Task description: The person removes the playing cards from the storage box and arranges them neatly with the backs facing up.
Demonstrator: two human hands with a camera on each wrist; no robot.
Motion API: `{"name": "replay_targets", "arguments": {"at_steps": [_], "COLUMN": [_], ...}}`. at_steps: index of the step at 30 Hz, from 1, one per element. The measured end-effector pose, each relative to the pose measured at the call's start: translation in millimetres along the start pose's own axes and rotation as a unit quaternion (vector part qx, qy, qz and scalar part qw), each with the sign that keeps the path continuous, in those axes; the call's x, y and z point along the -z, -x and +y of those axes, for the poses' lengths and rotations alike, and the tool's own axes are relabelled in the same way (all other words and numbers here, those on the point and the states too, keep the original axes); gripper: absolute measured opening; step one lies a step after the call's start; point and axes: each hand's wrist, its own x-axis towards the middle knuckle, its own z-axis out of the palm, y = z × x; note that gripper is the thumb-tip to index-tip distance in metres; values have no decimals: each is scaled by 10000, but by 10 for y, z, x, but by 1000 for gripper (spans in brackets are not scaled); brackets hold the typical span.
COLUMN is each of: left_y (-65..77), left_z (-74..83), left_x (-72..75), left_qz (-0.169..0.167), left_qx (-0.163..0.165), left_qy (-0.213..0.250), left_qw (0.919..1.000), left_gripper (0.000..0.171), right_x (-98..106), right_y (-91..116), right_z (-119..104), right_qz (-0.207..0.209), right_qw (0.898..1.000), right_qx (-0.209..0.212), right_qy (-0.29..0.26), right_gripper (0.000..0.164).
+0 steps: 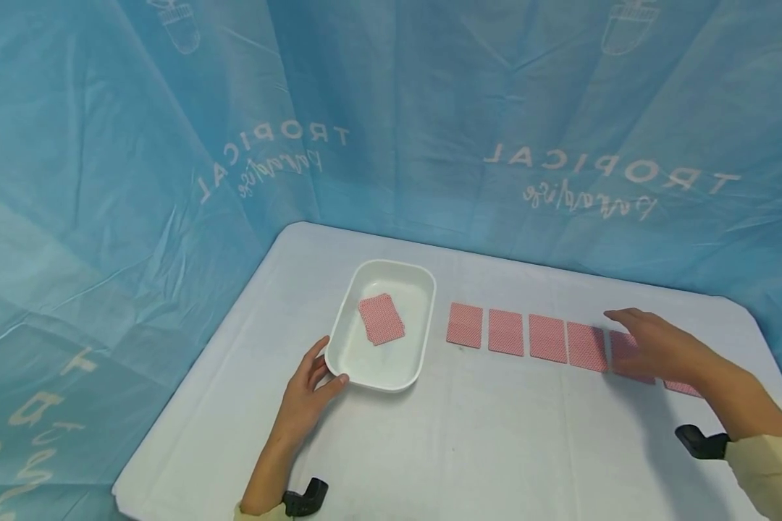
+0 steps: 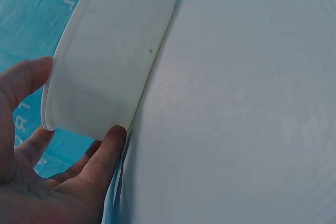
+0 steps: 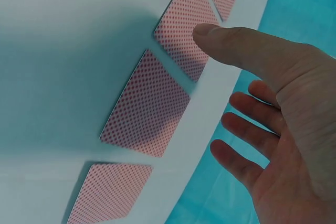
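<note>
A white tray [image 1: 381, 373] holds a small pile of red-patterned playing cards [image 1: 382, 320], face down and slightly fanned. My left hand [image 1: 304, 401] holds the tray's near left corner, its thumb at the front wall and its fingers along the left side. In the left wrist view, fingertips [image 2: 116, 135] lie against the outside of the tray [image 2: 105, 61]. To the right, several face-down playing cards [image 1: 505, 333] form a row. Over the right part of that row hovers my right hand [image 1: 667, 351], fingers spread and holding nothing; it partly covers a card [image 3: 149, 103].
A white cloth [image 1: 495, 449] covers the table, whose far edge runs just behind the tray and card row. Blue printed curtains [image 1: 430, 145] stand close behind and on the left. Dark wrist mounts [image 1: 308, 498] sit on both forearms.
</note>
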Motion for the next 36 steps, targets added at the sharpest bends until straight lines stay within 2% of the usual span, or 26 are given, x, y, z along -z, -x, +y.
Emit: {"name": "replay_targets", "arguments": {"at_steps": [6,11,15,22,26,29,36], "left_y": [-49,-11,3,76,51,14,-26], "left_z": [-141,-153,-87,172,92,-17,-97], "left_x": [10,8,15,-5,2,21,11], "left_qz": [37,-3,-41,-81,13,21,56], "left_qx": [-154,-177,-104,-34,49,-19,-119], "left_qy": [-13,72,104,8,-111,-127,-124], "left_qw": [9999,9998,9999,10000,9999,9999,9998], "left_gripper": [73,72,73,73,73,74,73], "right_x": [-35,-65,-82,-87,-111,-105,-63], "right_y": [-64,-106,-122,-176,-243,-287,-372], "right_z": [-98,-182,-261,-390,-469,-562,-703], "right_qz": [52,158,180,192,213,262,333], "right_qw": [10000,9996,9990,9979,9973,9965,9951], "right_qx": [-58,228,413,612,697,786,931], "right_qy": [-18,7,19,2,18,64,30], "right_gripper": [95,91,86,84,83,83,82]}}
